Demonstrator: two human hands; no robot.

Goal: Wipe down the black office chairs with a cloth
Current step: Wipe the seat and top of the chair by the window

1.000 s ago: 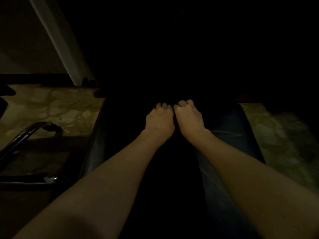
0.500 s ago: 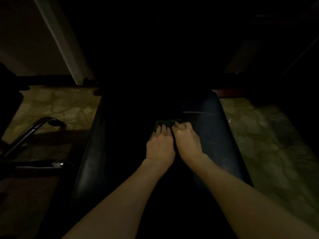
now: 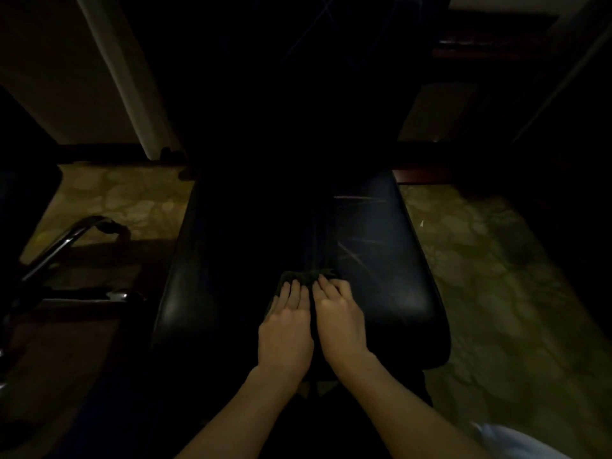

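The scene is very dark. A black office chair seat [image 3: 381, 260] fills the middle of the view, with its backrest [image 3: 298, 77] rising into shadow behind. A dark cloth [image 3: 303, 276] lies on the seat near its front half. My left hand [image 3: 286, 329] and my right hand [image 3: 341, 323] lie side by side on the cloth, fingers fairly straight and pressing it flat against the seat. Most of the cloth is hidden under both hands; only its far edge shows beyond the fingertips.
Another chair with a chrome armrest [image 3: 63, 243] stands at the left. A patterned carpet [image 3: 496, 309] shows on both sides of the seat. A pale door frame [image 3: 126, 77] stands at the back left, and dark furniture [image 3: 496, 94] at the back right.
Both hands have drawn the cloth back along the seat toward me, from near the backrest to the front half. My fingers look straighter than a second ago.
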